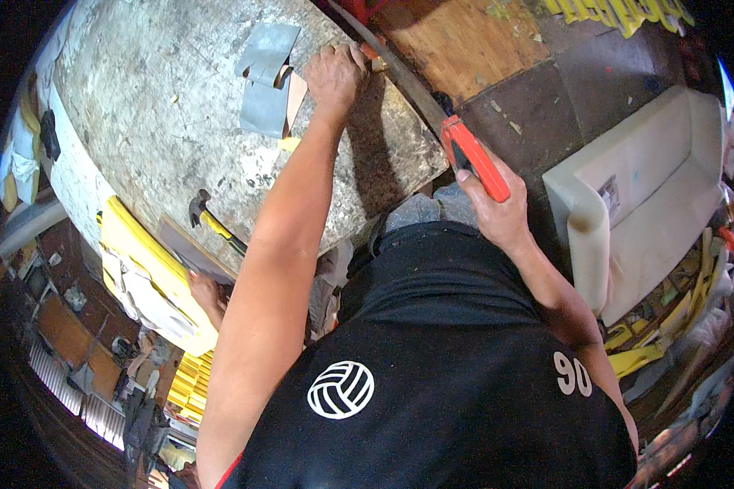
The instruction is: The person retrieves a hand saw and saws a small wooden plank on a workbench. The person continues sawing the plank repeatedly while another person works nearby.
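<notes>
My right hand [501,204] is wrapped round the red handle [483,159] of a handsaw. Its long blade [408,85] runs from there up and to the left, along the right edge of the worn worktable [196,106]. Near that edge, my left hand [334,77] is closed with its fingers curled down. Whatever lies under those fingers is hidden; a small orange bit [375,61] shows beside them. Just left of this hand lie folded grey sheet pieces [267,73] with a tan piece [296,98] among them.
A claw hammer [212,218] lies at the table's near left. Beside it another person's hand [208,297] rests by a yellow foam piece [143,261]. A pale foam seat-like shell [644,204] stands on the floor at right, with yellow foam strips [636,359] below it.
</notes>
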{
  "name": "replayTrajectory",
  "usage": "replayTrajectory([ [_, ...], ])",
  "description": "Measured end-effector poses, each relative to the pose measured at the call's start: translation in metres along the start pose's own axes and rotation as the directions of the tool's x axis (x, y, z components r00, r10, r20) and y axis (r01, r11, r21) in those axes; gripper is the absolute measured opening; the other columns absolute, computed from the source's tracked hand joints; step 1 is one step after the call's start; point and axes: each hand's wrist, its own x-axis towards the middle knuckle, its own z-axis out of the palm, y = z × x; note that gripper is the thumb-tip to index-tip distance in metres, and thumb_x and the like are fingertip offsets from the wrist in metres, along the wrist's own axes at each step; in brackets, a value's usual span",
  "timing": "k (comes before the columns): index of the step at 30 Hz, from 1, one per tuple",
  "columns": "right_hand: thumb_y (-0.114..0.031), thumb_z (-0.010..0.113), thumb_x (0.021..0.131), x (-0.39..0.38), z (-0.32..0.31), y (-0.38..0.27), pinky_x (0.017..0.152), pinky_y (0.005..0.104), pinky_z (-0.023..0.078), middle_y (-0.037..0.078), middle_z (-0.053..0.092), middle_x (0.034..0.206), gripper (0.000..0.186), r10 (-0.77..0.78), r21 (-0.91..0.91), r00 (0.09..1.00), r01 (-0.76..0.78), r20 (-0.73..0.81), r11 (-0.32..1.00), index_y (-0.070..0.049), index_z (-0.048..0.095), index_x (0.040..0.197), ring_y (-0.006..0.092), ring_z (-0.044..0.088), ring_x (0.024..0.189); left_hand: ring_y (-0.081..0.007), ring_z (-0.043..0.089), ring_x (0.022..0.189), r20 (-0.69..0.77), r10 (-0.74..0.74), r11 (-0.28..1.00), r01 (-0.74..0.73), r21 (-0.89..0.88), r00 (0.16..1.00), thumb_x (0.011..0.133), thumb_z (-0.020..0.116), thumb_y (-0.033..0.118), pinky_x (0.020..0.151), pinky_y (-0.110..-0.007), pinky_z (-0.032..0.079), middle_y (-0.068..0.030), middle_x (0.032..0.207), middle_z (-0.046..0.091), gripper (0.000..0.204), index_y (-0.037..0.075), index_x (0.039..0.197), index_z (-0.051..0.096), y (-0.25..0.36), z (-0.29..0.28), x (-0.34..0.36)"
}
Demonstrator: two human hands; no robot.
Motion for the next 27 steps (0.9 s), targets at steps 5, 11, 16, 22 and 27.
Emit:
replayTrajectory([
  [5,-0.012,0.069,0.092,0.002,0.002,-0.007,0.064,0.0241,0.049,0.003,0.067,0.096,0.048,0.05,0.0,0.999,-0.05,0.018,0.999,0.0,0.057,0.137,0.0066,0.056,0.068,-0.0385,0.063,0.083,0.014,-0.033,0.999,0.033,-0.013,0.999,0.096,0.054,0.037,0.076,-0.05,0.049,-0.0185,0.091,0.066,0.037,0.005,0.091,0.072,0.003,-0.003,-0.007],
  [11,-0.014,0.069,0.092,0.008,0.006,-0.01,0.056,0.0235,0.048,0.002,0.066,0.091,0.048,0.077,0.03,0.997,-0.077,-0.002,0.997,-0.002,0.058,0.137,0.0054,0.055,0.064,-0.0372,0.058,0.093,-0.056,0.247,0.948,-0.254,-0.194,0.967,0.092,0.064,0.032,0.08,-0.046,0.047,-0.0179,0.101,0.061,0.032,0.005,0.11,0.063,-0.003,-0.026,-0.035],
  [16,-0.013,0.069,0.091,0.011,0.009,-0.012,0.054,0.0227,0.047,0.001,0.065,0.088,0.048,0.035,0.027,0.998,-0.034,-0.044,0.999,-0.003,0.059,0.137,0.0054,0.055,0.064,-0.0373,0.057,0.093,-0.02,0.248,0.941,-0.245,-0.232,0.969,0.09,0.069,0.027,0.081,-0.045,0.047,-0.018,0.1,0.061,0.03,0.005,0.108,0.063,-0.013,-0.018,-0.033],
  [22,-0.009,0.068,0.09,0.001,-0.004,-0.017,0.101,0.0322,0.047,0.017,0.066,0.127,0.048,0.062,0.009,0.996,-0.062,-0.071,0.998,0.003,0.057,0.135,0.0197,0.064,0.116,-0.0376,0.059,0.09,-0.018,0.215,0.945,-0.213,-0.249,0.976,0.089,0.07,0.027,0.08,-0.045,0.048,-0.0178,0.099,0.062,0.029,0.005,0.107,0.063,-0.01,-0.019,-0.032],
  [27,-0.009,0.068,0.09,-0.007,-0.006,-0.019,0.101,0.0319,0.047,0.017,0.066,0.128,0.048,0.061,0.024,0.997,-0.06,-0.046,0.998,0.003,0.057,0.135,0.0197,0.064,0.116,-0.0377,0.059,0.086,-0.015,0.221,0.947,-0.218,-0.236,0.975,0.089,0.07,0.028,0.076,-0.046,0.047,-0.0175,0.095,0.061,0.029,0.004,0.104,0.062,-0.01,-0.02,-0.031],
])
